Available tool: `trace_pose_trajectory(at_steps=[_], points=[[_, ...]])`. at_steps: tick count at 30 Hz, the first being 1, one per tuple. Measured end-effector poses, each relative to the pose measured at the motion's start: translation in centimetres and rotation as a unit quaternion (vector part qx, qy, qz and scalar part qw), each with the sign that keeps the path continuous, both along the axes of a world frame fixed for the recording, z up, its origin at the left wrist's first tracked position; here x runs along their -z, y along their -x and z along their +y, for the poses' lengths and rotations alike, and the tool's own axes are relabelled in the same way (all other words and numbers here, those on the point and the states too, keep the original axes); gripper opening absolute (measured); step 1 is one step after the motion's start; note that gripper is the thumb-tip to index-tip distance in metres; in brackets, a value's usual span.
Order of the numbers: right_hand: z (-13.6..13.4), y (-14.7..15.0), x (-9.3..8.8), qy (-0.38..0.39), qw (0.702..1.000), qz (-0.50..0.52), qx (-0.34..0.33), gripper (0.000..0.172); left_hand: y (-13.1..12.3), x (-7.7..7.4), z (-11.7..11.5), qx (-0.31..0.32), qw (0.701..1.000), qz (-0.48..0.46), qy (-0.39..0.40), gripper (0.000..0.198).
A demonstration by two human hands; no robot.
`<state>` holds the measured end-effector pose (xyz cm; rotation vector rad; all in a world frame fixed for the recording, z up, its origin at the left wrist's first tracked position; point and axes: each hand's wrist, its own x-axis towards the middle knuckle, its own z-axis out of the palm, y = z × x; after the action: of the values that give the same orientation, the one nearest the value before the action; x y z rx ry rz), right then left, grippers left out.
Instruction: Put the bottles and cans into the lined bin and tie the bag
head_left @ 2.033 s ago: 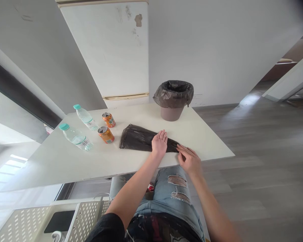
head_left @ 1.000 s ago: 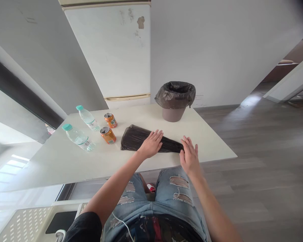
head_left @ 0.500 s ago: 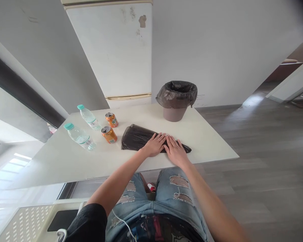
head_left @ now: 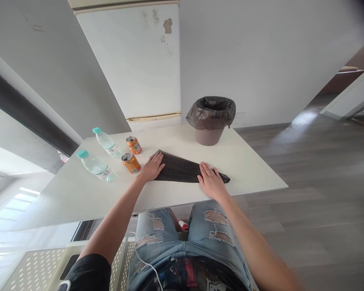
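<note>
A black plastic bag (head_left: 180,169) lies flattened on the white table (head_left: 251,169), wide at its left end and narrowing to the right. My left hand (head_left: 152,166) rests flat on the wide end, fingers stretched out. Near the narrow end, my right hand (head_left: 211,180) presses down with its fingers extended; the bag's tip shows past it. Neither hand grips anything. Just left of my left hand stands an orange can (head_left: 131,163), with a second orange can (head_left: 134,145) behind it.
Two clear bottles with teal caps, a nearer one (head_left: 96,165) and a farther one (head_left: 106,142), lie at the left. A bin (head_left: 209,136) lined with a dark bag stands at the back right. A white fridge (head_left: 133,64) is behind the table.
My left hand has slid left along the bag, from beside my right hand to the wide end. The bag's middle is now uncovered and looks smoother. My right hand has barely moved.
</note>
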<state>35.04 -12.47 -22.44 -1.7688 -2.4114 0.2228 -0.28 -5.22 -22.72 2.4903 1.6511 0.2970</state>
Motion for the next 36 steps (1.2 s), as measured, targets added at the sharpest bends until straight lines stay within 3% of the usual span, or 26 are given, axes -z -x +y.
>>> trace_pose_trajectory(at_steps=[8, 10, 13, 16, 19, 21, 25, 28, 30, 32, 33, 36], points=[[0.4, -0.1, 0.6, -0.024, 0.998, 0.046, -0.021, 0.07, 0.1, 0.1, -0.2, -0.027, 0.999, -0.012, 0.012, 0.071], [0.0, -0.6, 0.1, -0.085, 0.991, 0.1, -0.016, 0.063, 0.1, 0.0, -0.2, -0.03, 0.999, -0.034, 0.018, 0.072], [-1.0, -3.1, -0.9, -0.219, 0.955, 0.201, 0.016, 0.052, 0.6, -0.1, -0.2, -0.033, 0.992, -0.12, 0.024, 0.072], [-2.3, -7.1, -1.6, -0.258, 0.934, 0.242, 0.041, 0.041, 1.4, -0.3, -0.2, -0.035, 0.967, -0.251, 0.02, 0.068], [-3.4, -10.4, -1.8, -0.205, 0.945, 0.242, 0.083, 0.033, 2.0, -0.4, -0.3, -0.053, 0.939, -0.339, 0.012, 0.066], [-3.9, -11.2, -1.8, -0.118, 0.949, 0.255, 0.146, 0.041, 2.3, -0.5, -0.3, -0.062, 0.928, -0.366, 0.01, 0.064], [-3.4, -9.8, -1.5, 0.02, 0.926, 0.257, 0.276, 0.054, 2.5, -1.0, -0.6, -0.086, 0.918, -0.386, -0.017, 0.054], [-2.2, -8.2, -1.4, 0.02, 0.922, 0.219, 0.32, 0.041, 2.7, -1.2, -0.8, -0.109, 0.916, -0.384, -0.039, 0.051], [-1.4, -7.9, -1.6, 0.034, 0.912, 0.252, 0.321, 0.032, 2.8, -1.2, -0.8, -0.112, 0.914, -0.388, -0.04, 0.05], [-0.9, -8.7, -2.2, 0.052, 0.871, 0.373, 0.317, 0.03, 2.8, -1.0, -0.7, -0.106, 0.912, -0.396, -0.032, 0.049], [-0.7, -9.4, -2.6, 0.057, 0.83, 0.457, 0.314, 0.031, 2.8, -0.9, -0.6, -0.099, 0.911, -0.399, -0.026, 0.049], [-0.5, -11.9, -3.8, 0.056, 0.674, 0.669, 0.308, 0.038, 2.8, -0.6, -0.5, -0.081, 0.914, -0.398, -0.013, 0.05]])
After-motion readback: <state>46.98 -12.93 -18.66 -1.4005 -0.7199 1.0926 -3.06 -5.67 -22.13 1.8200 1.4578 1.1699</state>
